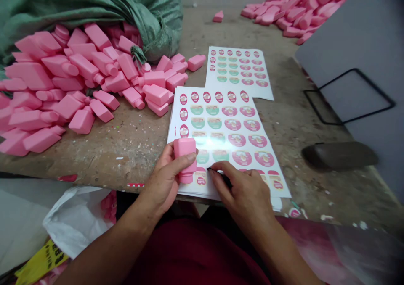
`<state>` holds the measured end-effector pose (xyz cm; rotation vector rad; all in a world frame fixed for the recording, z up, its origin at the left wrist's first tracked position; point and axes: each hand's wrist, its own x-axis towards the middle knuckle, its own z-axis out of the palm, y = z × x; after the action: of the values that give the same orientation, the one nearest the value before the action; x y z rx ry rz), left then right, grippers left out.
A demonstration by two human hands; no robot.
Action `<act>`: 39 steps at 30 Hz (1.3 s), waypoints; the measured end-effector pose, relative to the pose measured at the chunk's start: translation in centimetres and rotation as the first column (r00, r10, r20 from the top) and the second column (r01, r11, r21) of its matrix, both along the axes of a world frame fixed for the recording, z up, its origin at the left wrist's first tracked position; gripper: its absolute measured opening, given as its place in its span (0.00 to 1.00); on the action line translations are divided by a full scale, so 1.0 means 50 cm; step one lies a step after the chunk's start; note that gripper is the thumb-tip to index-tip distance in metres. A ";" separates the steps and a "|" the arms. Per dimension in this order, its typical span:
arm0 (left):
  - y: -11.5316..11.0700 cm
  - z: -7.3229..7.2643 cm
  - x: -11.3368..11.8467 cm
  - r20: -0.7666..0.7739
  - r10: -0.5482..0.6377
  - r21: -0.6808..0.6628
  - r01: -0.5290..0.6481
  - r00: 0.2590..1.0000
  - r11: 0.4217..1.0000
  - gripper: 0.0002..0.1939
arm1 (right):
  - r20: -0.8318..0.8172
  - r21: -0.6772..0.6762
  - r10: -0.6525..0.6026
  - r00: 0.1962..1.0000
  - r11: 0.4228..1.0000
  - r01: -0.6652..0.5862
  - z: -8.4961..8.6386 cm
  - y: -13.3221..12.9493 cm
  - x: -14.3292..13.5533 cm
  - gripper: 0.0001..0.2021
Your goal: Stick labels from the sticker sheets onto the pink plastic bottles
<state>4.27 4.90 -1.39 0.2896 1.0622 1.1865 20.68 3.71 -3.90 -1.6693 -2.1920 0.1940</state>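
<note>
Rough, paint-flecked wood makes up the table (285, 121), its dull brown top scuffed and spotted. Above its near edge, the left grip (166, 173) clasps a pink bottle (184, 154), boxy and matte, base away from the wearer and short neck towards them, thumb laid across its flat face. Just right of it, the right grip (244, 188) pinches a slim, dark, pointed tool (226, 179) over a glossy sheet (220, 119) of round, oval and dome-shaped stickers; whether the tip touches the paper I cannot tell. Beyond both grips lies a second sheet (240, 92), partly under the first. Left of the left grip, similar hard-edged bottles heap up (91, 64) from a creased green sack (158, 20). Lower left hangs a crinkled white bag (72, 222). Far right of the right grip, a thin black wire loop (356, 117) juts from a smooth grey panel (341, 45).
</note>
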 end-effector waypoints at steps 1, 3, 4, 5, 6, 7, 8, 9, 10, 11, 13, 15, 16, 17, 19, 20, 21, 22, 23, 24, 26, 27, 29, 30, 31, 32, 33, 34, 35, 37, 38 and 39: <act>0.000 0.001 0.000 -0.001 0.000 -0.004 0.000 1.000 1.000 0.21 | -0.006 -0.014 -0.003 1.000 1.000 0.002 0.000 0.001 0.000 0.13; 0.000 0.003 0.001 -0.006 -0.001 -0.006 0.001 1.000 1.000 0.21 | -0.013 -0.072 0.001 1.000 0.997 -0.002 0.004 0.005 0.002 0.11; 0.000 0.003 0.001 -0.007 0.000 -0.005 0.000 1.000 1.000 0.21 | -0.023 -0.108 0.005 1.000 0.994 -0.007 0.007 0.006 0.004 0.11; 0.000 0.003 0.001 -0.008 0.003 -0.002 -0.003 1.000 1.000 0.21 | -0.039 -0.140 0.004 0.999 0.990 -0.010 0.009 0.007 0.006 0.11; 0.000 0.003 0.001 -0.007 0.007 0.000 -0.007 1.000 1.000 0.21 | -0.057 -0.161 -0.001 0.998 0.987 -0.008 0.011 0.008 0.009 0.12; 0.000 0.003 0.001 -0.005 0.013 0.000 -0.013 1.000 1.000 0.21 | -0.072 -0.178 -0.008 0.997 0.984 -0.005 0.012 0.008 0.011 0.12; 0.001 0.002 0.000 -0.001 0.021 -0.002 -0.021 1.000 1.000 0.20 | -0.081 -0.183 -0.017 0.997 0.983 0.002 0.012 0.008 0.013 0.12; 0.001 0.000 0.000 0.007 0.028 -0.006 -0.028 1.000 1.000 0.19 | -0.083 -0.177 -0.027 0.996 0.984 0.012 0.011 0.007 0.014 0.12; 0.001 -0.001 -0.001 0.018 0.036 -0.012 -0.036 0.999 0.999 0.18 | -0.078 -0.162 -0.035 0.996 0.986 0.022 0.010 0.005 0.014 0.13; 0.002 -0.003 -0.002 0.030 0.044 -0.019 -0.044 0.999 0.999 0.18 | -0.068 -0.149 -0.038 0.997 0.988 0.027 0.009 0.002 0.013 0.14; 0.002 -0.006 -0.003 0.054 0.055 -0.031 -0.054 0.997 0.998 0.18 | -0.045 -0.147 -0.023 0.999 0.989 0.016 0.011 -0.004 0.010 0.16; 0.002 -0.009 -0.004 0.073 0.061 -0.034 -0.058 0.996 0.998 0.18 | -0.046 -0.203 -0.005 0.999 0.979 -0.005 0.020 -0.010 0.007 0.18; 0.002 -0.010 -0.004 0.079 0.063 -0.035 -0.060 0.995 0.998 0.17 | -0.084 -0.258 0.005 0.996 0.966 -0.027 0.027 -0.012 0.007 0.18; 0.002 -0.011 -0.005 0.084 0.065 -0.036 -0.063 0.994 0.997 0.17 | -0.161 -0.327 0.014 0.987 0.943 -0.067 0.035 -0.014 0.008 0.18; 0.002 -0.012 -0.006 0.086 0.070 -0.041 -0.066 0.994 0.997 0.18 | -0.399 -0.467 -0.018 0.917 0.864 -0.186 0.051 -0.016 0.012 0.17; 0.002 -0.012 -0.007 0.086 0.070 -0.046 -0.067 0.994 0.997 0.18 | -0.521 -0.513 -0.070 0.851 0.822 -0.246 0.057 -0.015 0.016 0.15; 0.003 -0.011 -0.008 0.086 0.069 -0.049 -0.065 0.994 0.997 0.18 | -0.618 -0.541 -0.143 0.773 0.790 -0.287 0.062 -0.014 0.020 0.14; 0.004 -0.010 -0.009 0.087 0.067 -0.050 -0.063 0.994 0.997 0.18 | -0.687 -0.554 -0.223 0.692 0.777 -0.300 0.064 -0.012 0.024 0.12; 0.005 -0.008 -0.010 0.089 0.063 -0.051 -0.059 0.994 0.997 0.18 | -0.732 -0.556 -0.297 0.613 0.780 -0.286 0.064 -0.010 0.027 0.11; 0.005 -0.006 -0.011 0.088 0.058 -0.050 -0.054 0.994 0.997 0.18 | -0.761 -0.553 -0.354 0.544 0.792 -0.258 0.063 -0.009 0.029 0.11; 0.005 -0.001 -0.012 0.069 0.041 -0.038 -0.038 0.997 0.999 0.19 | -0.797 -0.529 -0.406 0.447 0.826 -0.194 0.056 -0.005 0.030 0.12; 0.004 0.001 -0.012 0.051 0.027 -0.026 -0.026 0.998 0.999 0.19 | -0.809 -0.511 -0.407 0.425 0.844 -0.165 0.052 -0.004 0.029 0.12; -0.001 0.004 -0.012 0.009 -0.012 0.008 0.012 1.000 1.000 0.20 | -0.822 -0.473 -0.388 0.418 0.873 -0.119 0.049 -0.001 0.024 0.11; -0.005 0.005 -0.011 -0.001 -0.035 0.024 0.035 0.999 0.999 0.20 | -0.826 -0.455 -0.377 0.419 0.885 -0.101 0.051 0.000 0.021 0.11; -0.009 0.007 -0.010 0.008 -0.062 0.034 0.061 0.998 0.998 0.21 | -0.830 -0.440 -0.369 0.419 0.894 -0.086 0.054 0.000 0.017 0.10; -0.014 0.008 -0.008 0.036 -0.093 0.039 0.092 0.995 0.995 0.22 | -0.832 -0.430 -0.362 0.420 0.900 -0.076 0.058 0.000 0.013 0.10; -0.018 0.009 -0.006 0.075 -0.126 0.043 0.123 0.989 0.991 0.23 | -0.835 -0.420 -0.354 0.422 0.905 -0.073 0.063 -0.001 0.008 0.10; -0.023 0.009 -0.003 0.113 -0.155 0.050 0.150 0.981 0.987 0.25 | -0.837 -0.411 -0.345 0.424 0.909 -0.072 0.069 -0.002 0.004 0.10; -0.026 0.009 0.000 0.141 -0.178 0.055 0.172 0.974 0.984 0.27 | -0.844 -0.399 -0.335 0.420 0.914 -0.073 0.074 -0.003 0.001 0.10; -0.030 0.009 0.007 0.160 -0.195 0.051 0.189 0.968 0.981 0.28 | -0.864 -0.379 -0.324 0.385 0.922 -0.076 0.081 -0.004 -0.005 0.10; -0.031 0.008 0.010 0.162 -0.189 0.047 0.184 0.969 0.982 0.28 | -0.874 -0.373 -0.323 0.362 0.925 -0.076 0.083 -0.005 -0.007 0.10; -0.032 0.006 0.013 0.167 -0.181 0.040 0.176 0.969 0.984 0.27 | -0.881 -0.371 -0.325 0.344 0.926 -0.075 0.083 -0.006 -0.007 0.11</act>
<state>4.93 3.30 -1.08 0.2918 0.8543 1.0438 20.31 3.43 0.27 -1.2851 -1.1114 1.2481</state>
